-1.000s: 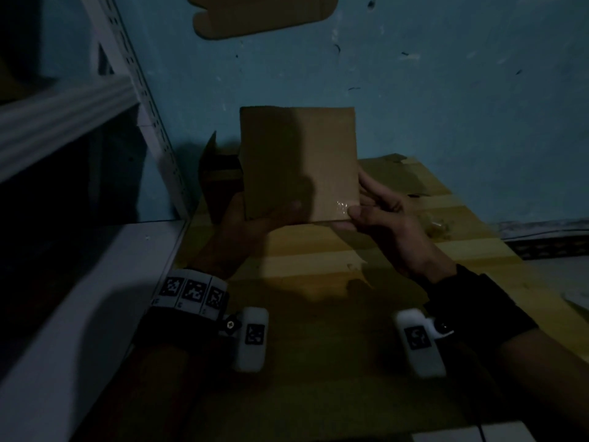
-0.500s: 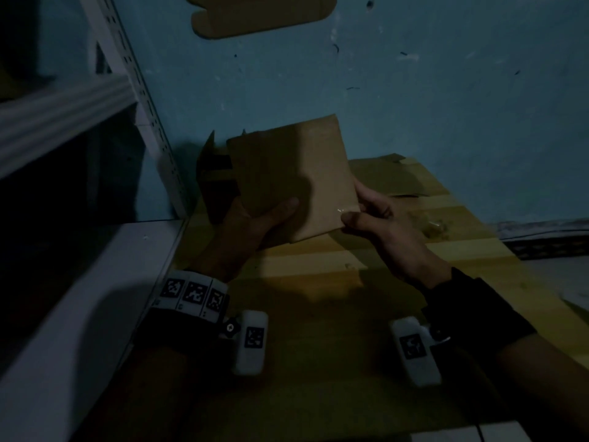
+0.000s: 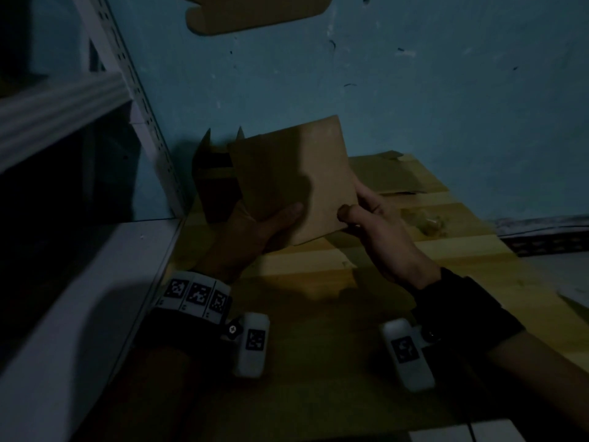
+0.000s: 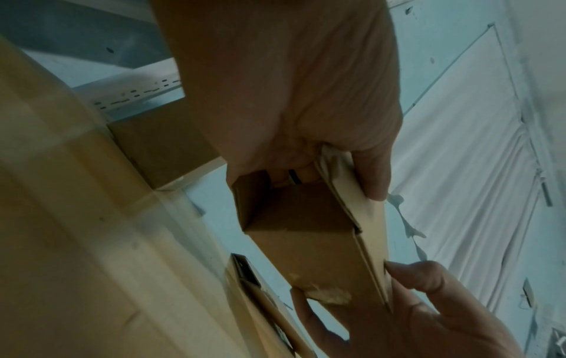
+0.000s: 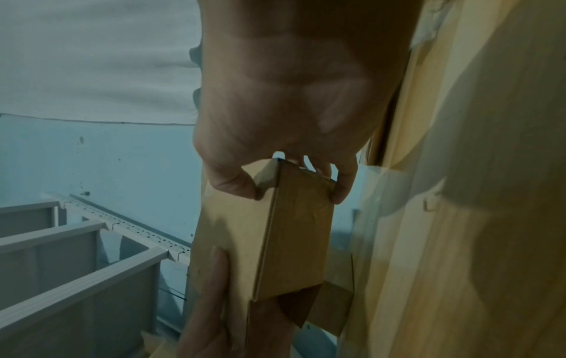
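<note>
I hold a small brown cardboard box [image 3: 293, 183] above the wooden table [image 3: 446, 256], tilted with its top leaning left. My left hand [image 3: 255, 224] grips its lower left side, thumb across the front face. My right hand [image 3: 376, 218] pinches the lower right corner between thumb and fingers. In the left wrist view the cardboard box [image 4: 306, 230] has an open end with flaps. In the right wrist view the cardboard box [image 5: 275, 230] shows a front face and a side face, with my left hand's thumb [image 5: 211, 278] lying on the front.
Another open cardboard box [image 3: 213, 183] stands behind, against the blue wall. Flattened cardboard [image 3: 392, 177] lies at the table's far end, with crumpled clear plastic [image 3: 427, 221] beside it. A white metal shelf rack [image 3: 79, 250] runs along the left.
The box has tilted from upright to leaning left and has dropped slightly. Both hands kept their hold and moved with it.
</note>
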A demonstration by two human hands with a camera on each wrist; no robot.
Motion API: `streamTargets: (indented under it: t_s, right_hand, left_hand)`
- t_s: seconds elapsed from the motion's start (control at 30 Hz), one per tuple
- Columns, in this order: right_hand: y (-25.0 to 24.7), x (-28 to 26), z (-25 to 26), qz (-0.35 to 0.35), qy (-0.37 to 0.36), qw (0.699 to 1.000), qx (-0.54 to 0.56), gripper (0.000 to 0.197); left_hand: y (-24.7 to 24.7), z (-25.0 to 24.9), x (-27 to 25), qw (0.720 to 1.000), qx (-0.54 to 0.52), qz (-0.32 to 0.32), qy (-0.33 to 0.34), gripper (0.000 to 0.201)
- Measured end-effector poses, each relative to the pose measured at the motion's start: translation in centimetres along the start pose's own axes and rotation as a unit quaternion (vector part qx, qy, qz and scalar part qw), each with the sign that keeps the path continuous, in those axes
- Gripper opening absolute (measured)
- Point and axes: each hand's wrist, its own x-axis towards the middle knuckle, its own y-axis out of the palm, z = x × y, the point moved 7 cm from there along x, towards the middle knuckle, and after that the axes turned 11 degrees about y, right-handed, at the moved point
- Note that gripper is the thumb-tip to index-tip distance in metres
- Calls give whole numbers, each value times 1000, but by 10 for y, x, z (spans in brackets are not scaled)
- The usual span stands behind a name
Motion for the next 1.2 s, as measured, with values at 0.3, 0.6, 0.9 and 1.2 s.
streamTargets:
  t_s: [0.3,0.6,0.9,1.2]
  right_hand:
    - [0,-2,0,5,-8,1000,25,64]
    - [-4,-2,-2,-17,0,1000,16,71]
    - [4,-7,2,40,11,999,7,72]
    - [-1,-10,10,15,11,999,-39,61]
  left_hand:
    - [9,3,-1,1000,18,18,16,51]
    - [9,10,-2,999,50,13,14,55]
    - [-1,3,2,1000,28,7,7,40]
    - [-8,7,2,999,26,2,-26,57]
